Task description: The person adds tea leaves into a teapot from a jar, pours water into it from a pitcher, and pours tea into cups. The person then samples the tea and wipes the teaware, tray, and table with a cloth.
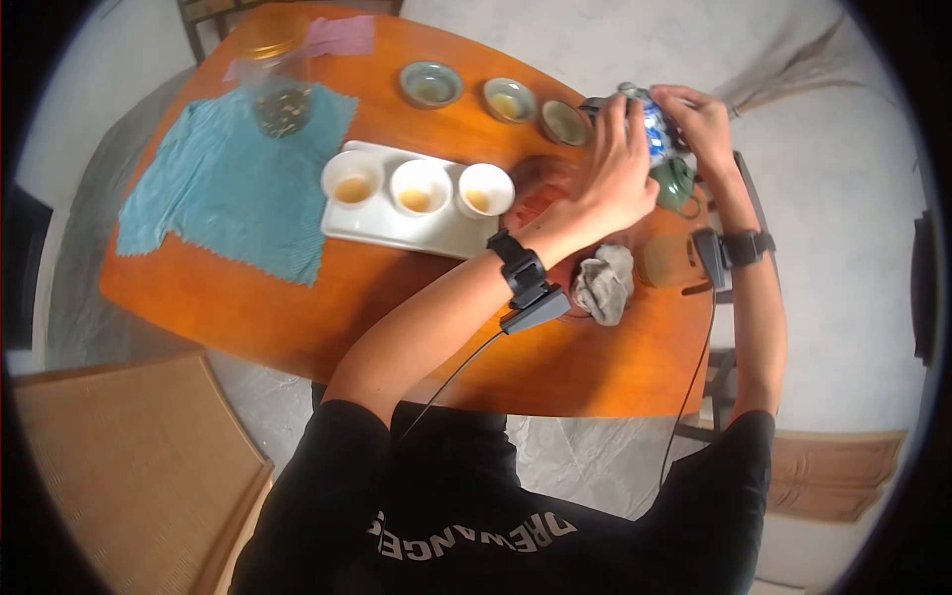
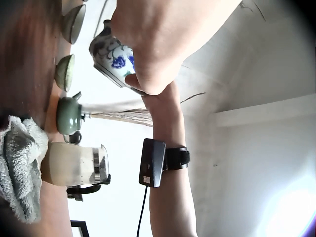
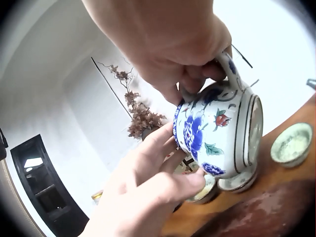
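Note:
A white teapot with blue flowers is held tilted over the right end of the table. My right hand grips it by the handle, fingers curled near the lid. My left hand holds the pot's body from the other side, its thumb against the painted wall in the right wrist view. Just below the hands in the head view sits a small green teapot. A glass pitcher with a black handle stands beside it, near a crumpled grey cloth.
Three white cups with amber liquid, one of them the middle cup, stand on a white tray. Behind are three pale-green bowls, including the leftmost bowl. A gold-lidded glass jar stands on a turquoise cloth.

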Action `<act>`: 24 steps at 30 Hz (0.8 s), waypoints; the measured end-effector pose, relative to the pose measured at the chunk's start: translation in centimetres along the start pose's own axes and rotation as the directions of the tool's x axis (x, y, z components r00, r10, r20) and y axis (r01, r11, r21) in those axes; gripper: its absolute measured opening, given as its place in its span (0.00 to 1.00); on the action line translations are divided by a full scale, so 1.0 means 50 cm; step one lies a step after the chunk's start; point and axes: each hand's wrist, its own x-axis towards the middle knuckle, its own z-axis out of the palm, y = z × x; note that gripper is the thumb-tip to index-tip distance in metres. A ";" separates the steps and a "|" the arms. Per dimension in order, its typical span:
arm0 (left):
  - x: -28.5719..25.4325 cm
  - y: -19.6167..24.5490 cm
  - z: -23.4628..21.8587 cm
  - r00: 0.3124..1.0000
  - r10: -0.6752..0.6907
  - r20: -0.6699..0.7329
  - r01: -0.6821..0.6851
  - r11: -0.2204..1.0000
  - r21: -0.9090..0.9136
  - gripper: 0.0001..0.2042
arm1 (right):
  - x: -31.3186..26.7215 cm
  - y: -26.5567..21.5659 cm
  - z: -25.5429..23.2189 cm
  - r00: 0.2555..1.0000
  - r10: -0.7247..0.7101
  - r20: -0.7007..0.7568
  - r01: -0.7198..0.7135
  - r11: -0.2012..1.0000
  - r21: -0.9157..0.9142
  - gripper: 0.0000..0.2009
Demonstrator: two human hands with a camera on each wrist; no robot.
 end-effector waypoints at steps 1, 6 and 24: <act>0.001 0.001 0.001 1.000 -0.010 0.020 0.010 1.000 -0.030 0.45 | 0.014 0.008 -0.009 0.999 -0.011 0.041 0.011 1.000 -0.014 0.13; 0.005 -0.018 0.014 0.998 -0.026 0.058 0.027 1.000 -0.004 0.46 | 0.065 0.005 -0.026 0.979 0.005 0.204 0.014 0.995 -0.094 0.13; -0.003 0.029 0.063 0.978 0.206 0.025 -0.208 0.972 0.107 0.40 | -0.085 0.115 -0.036 0.934 0.192 -0.302 -0.082 0.936 0.341 0.11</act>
